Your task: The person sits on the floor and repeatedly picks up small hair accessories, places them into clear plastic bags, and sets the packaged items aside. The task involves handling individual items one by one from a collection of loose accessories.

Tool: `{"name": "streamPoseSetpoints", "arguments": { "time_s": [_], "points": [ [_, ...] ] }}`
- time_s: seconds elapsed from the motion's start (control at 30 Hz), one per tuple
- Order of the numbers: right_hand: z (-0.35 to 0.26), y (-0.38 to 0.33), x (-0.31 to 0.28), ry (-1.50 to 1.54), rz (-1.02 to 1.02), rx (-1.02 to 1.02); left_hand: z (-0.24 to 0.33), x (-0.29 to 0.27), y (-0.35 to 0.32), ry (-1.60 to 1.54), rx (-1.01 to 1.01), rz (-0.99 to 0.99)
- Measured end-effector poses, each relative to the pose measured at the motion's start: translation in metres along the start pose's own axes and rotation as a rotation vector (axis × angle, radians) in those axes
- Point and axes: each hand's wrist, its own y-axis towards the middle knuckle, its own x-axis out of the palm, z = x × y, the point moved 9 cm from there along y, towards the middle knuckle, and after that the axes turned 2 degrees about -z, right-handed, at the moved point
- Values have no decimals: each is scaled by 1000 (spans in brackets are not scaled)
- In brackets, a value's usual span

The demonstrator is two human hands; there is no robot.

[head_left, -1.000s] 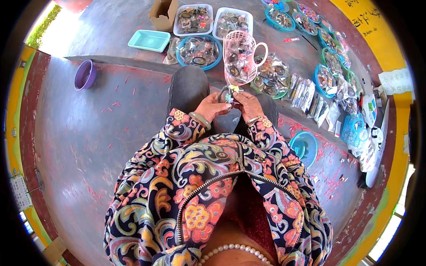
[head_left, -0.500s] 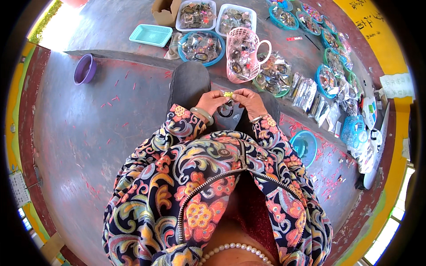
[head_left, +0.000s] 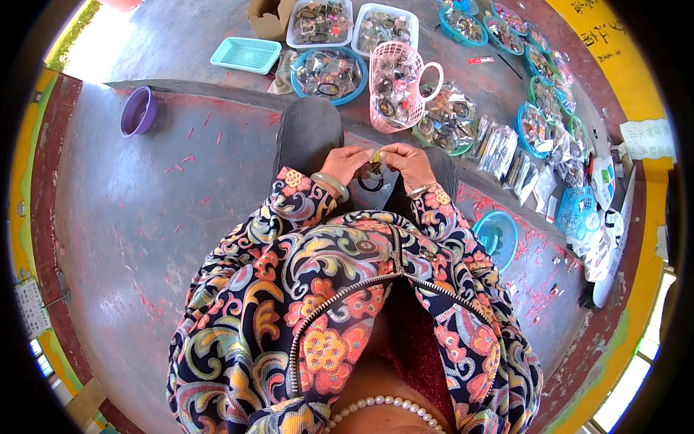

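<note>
Over my lap, my left hand (head_left: pixel 345 163) and my right hand (head_left: pixel 409 163) meet fingertip to fingertip. Between them they pinch a small yellowish piece (head_left: pixel 375 157). A dark ring (head_left: pixel 370 182) hangs just below it, against my grey trouser legs. A pale bangle circles my left wrist and a thin metal one my right. Both sleeves are dark with a colourful floral pattern. What exactly the small piece is stays too small to tell.
A pink mesh basket with a handle (head_left: pixel 402 85) stands just beyond my knees. Round blue trays (head_left: pixel 329 74) and white tubs (head_left: pixel 319 22) of small packed items fan out ahead and to the right. A turquoise tray (head_left: pixel 246 55), a purple bowl (head_left: pixel 139 111) and a teal bowl (head_left: pixel 497 236) lie around.
My hands have stayed together over my lap, shifting slightly toward my body. The fingers have reworked their pinch on the small piece.
</note>
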Motion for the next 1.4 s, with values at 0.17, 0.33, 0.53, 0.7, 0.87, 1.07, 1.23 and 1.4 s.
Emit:
{"name": "streamPoseSetpoints", "arguments": {
  "time_s": [0.17,0.33,0.53,0.7,0.87,1.07,1.23,1.4],
  "points": [
    [2,1,2,63,75,37,-6,-15,4,-30,49,114],
    [5,1,-3,59,101,46,-6,-19,9,-20,121,128],
    [4,2,-8,11,199,-36,-7,-19,9,-37,114,145],
    [6,4,-8,-7,236,-44,-11,-22,11,-31,78,115],
    [12,8,-9,58,212,-65,-9,4,0,-264,-66,-56],
    [12,6,0,84,186,-28,-21,-4,9,-201,-90,-37],
    [10,4,6,101,136,-8,-17,-5,7,-224,-81,-51],
    [6,4,15,100,73,-12,-20,-7,12,-135,-51,-80]
  ]
}}
